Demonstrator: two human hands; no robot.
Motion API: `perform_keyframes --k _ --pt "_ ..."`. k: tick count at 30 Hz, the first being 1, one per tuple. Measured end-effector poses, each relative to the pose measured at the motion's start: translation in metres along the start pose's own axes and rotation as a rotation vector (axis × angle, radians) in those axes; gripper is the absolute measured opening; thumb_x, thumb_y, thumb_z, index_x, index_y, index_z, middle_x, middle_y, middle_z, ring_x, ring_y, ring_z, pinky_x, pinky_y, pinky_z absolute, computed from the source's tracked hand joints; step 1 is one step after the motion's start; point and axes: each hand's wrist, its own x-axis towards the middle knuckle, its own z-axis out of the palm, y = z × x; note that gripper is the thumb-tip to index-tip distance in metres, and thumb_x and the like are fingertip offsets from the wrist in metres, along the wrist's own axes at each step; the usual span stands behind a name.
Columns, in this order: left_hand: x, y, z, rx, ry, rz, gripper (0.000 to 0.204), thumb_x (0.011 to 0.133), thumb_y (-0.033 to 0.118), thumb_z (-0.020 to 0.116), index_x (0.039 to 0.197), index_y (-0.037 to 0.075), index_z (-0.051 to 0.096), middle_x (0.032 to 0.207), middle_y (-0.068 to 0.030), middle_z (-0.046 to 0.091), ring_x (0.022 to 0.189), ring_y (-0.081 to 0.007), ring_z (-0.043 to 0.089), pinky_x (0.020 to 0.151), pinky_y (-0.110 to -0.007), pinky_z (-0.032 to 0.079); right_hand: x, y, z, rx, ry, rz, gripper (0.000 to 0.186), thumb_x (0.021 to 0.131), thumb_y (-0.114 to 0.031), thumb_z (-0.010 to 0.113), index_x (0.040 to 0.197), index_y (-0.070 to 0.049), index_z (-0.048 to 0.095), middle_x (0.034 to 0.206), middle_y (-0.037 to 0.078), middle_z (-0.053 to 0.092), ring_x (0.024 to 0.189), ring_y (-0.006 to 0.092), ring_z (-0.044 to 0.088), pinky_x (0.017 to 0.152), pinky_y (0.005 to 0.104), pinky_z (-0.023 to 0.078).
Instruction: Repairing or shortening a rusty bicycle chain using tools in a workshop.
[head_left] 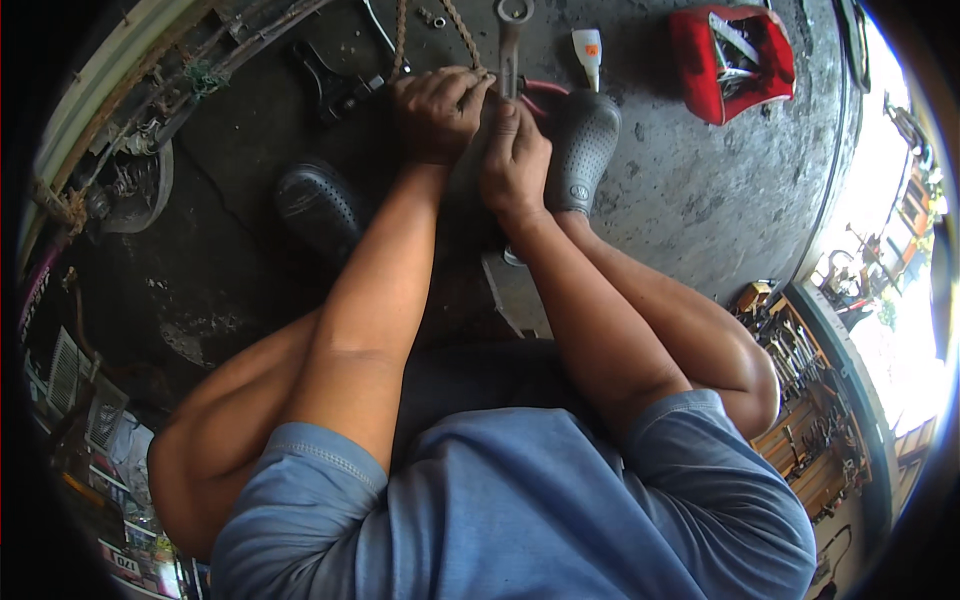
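Observation:
My left hand (440, 110) is closed in a pinch on a rusty brown chain (458, 28), whose two strands run up from it toward the top edge. A small tip shows at its fingers; the rest of what it grips is hidden. Close beside it on the right, my right hand (517, 160) is wrapped round a steel wrench (510, 60), held upright with its ring end (516, 10) at the top edge. Red-handled pliers (546, 90) lie just beyond the right hand, partly covered.
A white bottle (587, 55) lies by my right clog (587, 150). Farther right is a red bag (690, 60) with metal tools. A black metal part (330, 85) and small nuts (438, 21) lie on the floor. Racked tools (800, 370) stand at the right.

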Motion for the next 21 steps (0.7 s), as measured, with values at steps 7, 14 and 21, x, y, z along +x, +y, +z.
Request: perform_keyframes --k 7,14,21 --pt "-0.004 -0.003 0.0 -0.022 -0.066 0.002 0.008 0.082 0.023 0.08 0.081 0.019 0.072 0.085 0.007 0.074 0.076 -0.0145 0.07 0.073 -0.034 0.046 -0.002 0.016 0.007 -0.127 -0.07 0.05 0.032 0.107 -0.027 0.044 0.091 -0.002 0.058 0.066 0.023 0.058 0.067 0.0482 0.061 0.056 0.0492 0.046" --pt "0.005 0.001 0.006 0.056 -0.031 0.016 0.012 0.084 0.025 0.08 0.079 0.019 0.07 0.085 0.0062 0.074 0.077 -0.0162 0.07 0.074 -0.035 0.046 0.004 0.008 0.002 -0.037 -0.018 0.179 0.044 0.107 -0.037 0.044 0.091 0.0 0.061 0.079 0.03 0.063 0.081 0.0493 0.065 0.068 0.0533 0.049" --pt "0.0 -0.006 -0.027 -0.014 -0.119 -0.011 0.009 0.091 0.024 0.075 0.091 0.016 0.07 0.091 0.0003 0.074 0.081 -0.0219 0.07 0.078 -0.037 0.047 0.093 -0.105 -0.143 -0.115 -0.291 -0.005 0.054 0.106 -0.05 0.049 0.112 0.001 0.066 0.085 0.015 0.07 0.082 0.0233 0.069 0.073 0.0404 0.052"
